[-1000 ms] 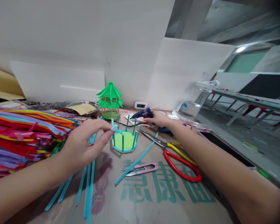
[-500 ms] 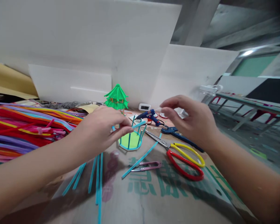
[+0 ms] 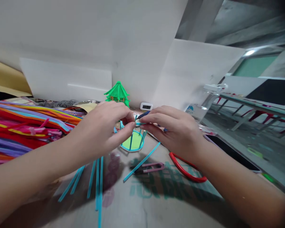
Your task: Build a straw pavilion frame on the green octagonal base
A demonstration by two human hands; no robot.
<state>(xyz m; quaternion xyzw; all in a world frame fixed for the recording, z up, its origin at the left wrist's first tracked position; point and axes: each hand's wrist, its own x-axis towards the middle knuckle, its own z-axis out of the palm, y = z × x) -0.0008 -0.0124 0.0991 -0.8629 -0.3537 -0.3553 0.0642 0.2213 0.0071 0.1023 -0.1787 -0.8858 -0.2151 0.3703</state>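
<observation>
My left hand (image 3: 109, 126) is closed, pinching a short light-blue pipe cleaner piece (image 3: 138, 123) between thumb and fingers. The fingers of my right hand (image 3: 175, 128) close on the other end of that piece, so the two hands almost meet. Just below them stands a small frame (image 3: 132, 144) with a yellow-green floor, a blue rim and upright blue posts; my fingers partly cover its top. Behind my left hand rises a green tiered roof model (image 3: 118, 91). A dark blue glue gun (image 3: 143, 115) is mostly hidden by my right hand.
Bundles of coloured pipe cleaners (image 3: 26, 126) lie at the left. Several blue pipe cleaners (image 3: 97, 183) rest in front, and one (image 3: 142, 161) crosses pink thread snips (image 3: 153, 167). Red-handled scissors (image 3: 187, 171) lie under my right arm. A small white digital clock (image 3: 146, 106) stands behind.
My right hand has moved left and down from the air to grip the blue piece beside my left hand. It now covers most of the glue gun and scissors.
</observation>
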